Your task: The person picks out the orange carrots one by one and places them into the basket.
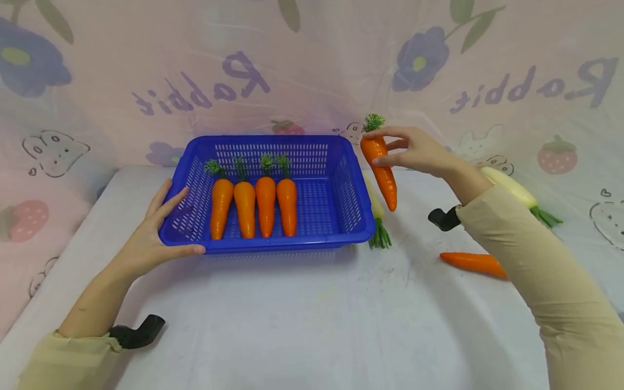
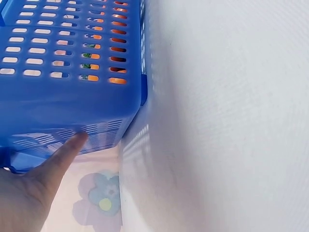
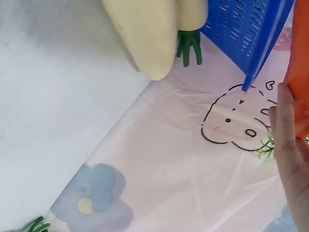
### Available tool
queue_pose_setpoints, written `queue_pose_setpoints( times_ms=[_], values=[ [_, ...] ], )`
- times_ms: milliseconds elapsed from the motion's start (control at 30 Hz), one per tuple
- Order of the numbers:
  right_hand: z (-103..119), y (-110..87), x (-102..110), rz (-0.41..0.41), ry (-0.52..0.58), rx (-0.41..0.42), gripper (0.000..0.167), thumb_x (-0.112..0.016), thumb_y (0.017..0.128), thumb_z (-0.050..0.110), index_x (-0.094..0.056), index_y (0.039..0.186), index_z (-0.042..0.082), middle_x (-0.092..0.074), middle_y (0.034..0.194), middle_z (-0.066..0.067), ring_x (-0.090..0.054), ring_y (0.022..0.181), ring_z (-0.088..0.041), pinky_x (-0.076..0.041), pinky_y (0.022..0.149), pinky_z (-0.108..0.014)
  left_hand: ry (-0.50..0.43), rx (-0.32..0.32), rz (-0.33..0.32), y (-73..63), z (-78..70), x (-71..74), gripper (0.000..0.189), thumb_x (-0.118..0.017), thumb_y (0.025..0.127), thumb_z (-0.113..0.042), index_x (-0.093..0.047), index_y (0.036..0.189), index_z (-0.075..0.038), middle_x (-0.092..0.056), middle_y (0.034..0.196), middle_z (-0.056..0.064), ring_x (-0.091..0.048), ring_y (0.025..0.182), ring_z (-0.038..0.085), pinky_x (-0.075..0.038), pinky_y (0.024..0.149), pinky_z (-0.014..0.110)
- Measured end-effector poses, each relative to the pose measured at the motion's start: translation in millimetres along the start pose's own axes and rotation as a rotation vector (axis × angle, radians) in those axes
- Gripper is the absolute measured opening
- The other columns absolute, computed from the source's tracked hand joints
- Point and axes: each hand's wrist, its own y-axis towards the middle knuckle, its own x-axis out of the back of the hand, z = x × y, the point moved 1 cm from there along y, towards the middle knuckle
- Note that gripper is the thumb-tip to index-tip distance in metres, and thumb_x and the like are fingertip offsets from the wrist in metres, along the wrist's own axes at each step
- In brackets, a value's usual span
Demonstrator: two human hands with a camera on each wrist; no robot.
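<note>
My right hand [image 1: 414,149] pinches an orange carrot [image 1: 387,187] near its thick end, green top upward and tip pointing down. It hangs just past the right rim of a blue slotted plastic basket [image 1: 273,242]. In the right wrist view the held carrot [image 3: 300,63] shows only at the edge. Inside the basket, several carrots [image 1: 265,208] lie side by side toward the left, tops to the back. My left hand [image 1: 146,244] rests at the basket's front left corner, fingers spread along the side and thumb along the front rim. The left wrist view shows a straight finger [image 2: 67,152] against the outer wall.
One white radish [image 1: 376,206] lies against the basket's right side, partly hidden by it. Another white radish [image 1: 509,187] lies behind my right forearm. A loose carrot [image 1: 470,262] is partly covered by my right sleeve. A patterned cloth [image 1: 322,65] hangs behind the white table [image 1: 312,325].
</note>
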Motion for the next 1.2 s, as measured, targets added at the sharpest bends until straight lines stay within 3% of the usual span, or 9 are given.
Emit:
queue_pose_setpoints(
  times_ms=[233, 400, 933, 1200],
  values=[
    [18, 11.4, 1, 0.014, -0.02, -0.009, 0.055, -0.066, 0.088, 0.029, -0.049, 0.141, 0.024, -0.045, 0.145, -0.008, -0.043, 0.132, -0.037, -0.045, 0.099, -0.06, -0.009, -0.007, -0.001, -0.3, 0.9, -0.2, 0.104, -0.082, 0.074, -0.02, -0.017, 0.155, -0.022, 0.016, 0.161, -0.007, 0.011, 0.146, 0.043, -0.002, 0.099, 0.082],
    [32, 20.9, -3, 0.026, -0.023, 0.028, 0.055, -0.066, 0.088, 0.03, -0.05, 0.14, 0.025, -0.044, 0.146, -0.005, -0.043, 0.131, -0.035, -0.043, 0.101, -0.059, -0.011, -0.003, -0.001, -0.3, -0.9, 0.5, 0.103, -0.081, 0.074, -0.02, -0.017, 0.155, -0.023, 0.016, 0.161, -0.007, 0.011, 0.146, 0.043, -0.001, 0.099, 0.082],
    [66, 47.3, -18, 0.068, -0.033, 0.066, 0.055, -0.066, 0.088, 0.03, -0.05, 0.14, 0.026, -0.048, 0.142, -0.005, -0.05, 0.126, -0.03, -0.049, 0.099, -0.048, -0.018, -0.011, 0.0, -0.4, -1.1, 2.1, 0.104, -0.081, 0.074, -0.018, -0.017, 0.155, -0.021, 0.016, 0.161, -0.007, 0.011, 0.146, 0.042, -0.001, 0.1, 0.081],
    [83, 61.4, -32, 0.083, 0.061, 0.098, 0.055, -0.067, 0.088, 0.022, -0.05, 0.14, 0.021, -0.047, 0.141, -0.005, -0.057, 0.121, -0.026, -0.053, 0.095, -0.042, -0.022, 0.002, 0.003, -1.7, -3.3, 0.4, 0.104, -0.081, 0.074, -0.02, -0.017, 0.155, -0.022, 0.016, 0.161, -0.007, 0.012, 0.146, 0.041, -0.001, 0.101, 0.081]
  ],
)
